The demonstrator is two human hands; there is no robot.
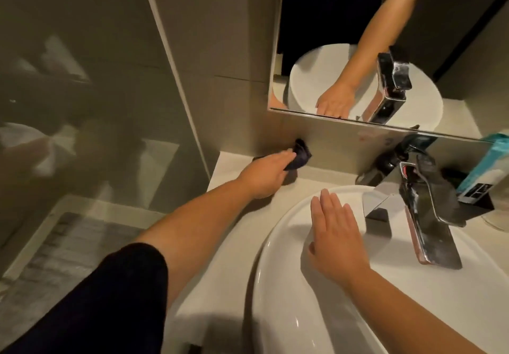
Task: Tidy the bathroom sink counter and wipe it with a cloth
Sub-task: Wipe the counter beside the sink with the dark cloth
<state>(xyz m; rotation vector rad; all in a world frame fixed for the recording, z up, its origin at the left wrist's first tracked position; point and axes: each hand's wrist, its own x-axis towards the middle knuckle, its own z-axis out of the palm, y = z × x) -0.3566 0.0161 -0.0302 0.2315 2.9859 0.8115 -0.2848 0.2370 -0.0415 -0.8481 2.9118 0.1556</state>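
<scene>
Left hand (264, 177) grips a dark cloth (300, 156), fingers curled over it and pressing it down on the counter (325, 181); the thumb is hidden, so only the curl of the fingers over the cloth can be confirmed. The cloth is bunched, not spread. Its visible bulk projects past the fingertips toward 1 o'clock and touches the foot of the wall below the mirror (330, 23). A dark sliver at the hand's 10 o'clock side may be more cloth or shadow; which cannot be told. On that evidence the long axis runs roughly along the wall, 9 to 3 o'clock. The cloth sits at the back left corner of the counter, at about 10 o'clock from the basin (264, 257). Right hand (336, 238) is flat, fingers straight and together, pointing to 12 o'clock, palm down over the basin's far rim and holding nothing; whether it touches the rim is unclear. At 3 o'clock from the right hand stands a chrome tap (424, 216), its spout reaching over the basin toward 6 o'clock. Beyond the tap, at 2 o'clock, a teal box (490, 166) leans in a black holder (479, 205). A glass panel (82, 105) bounds the counter at 9 o'clock, with a grey mat (68, 243) on the floor below it. The basin occupies most of the counter between the two hands.
</scene>
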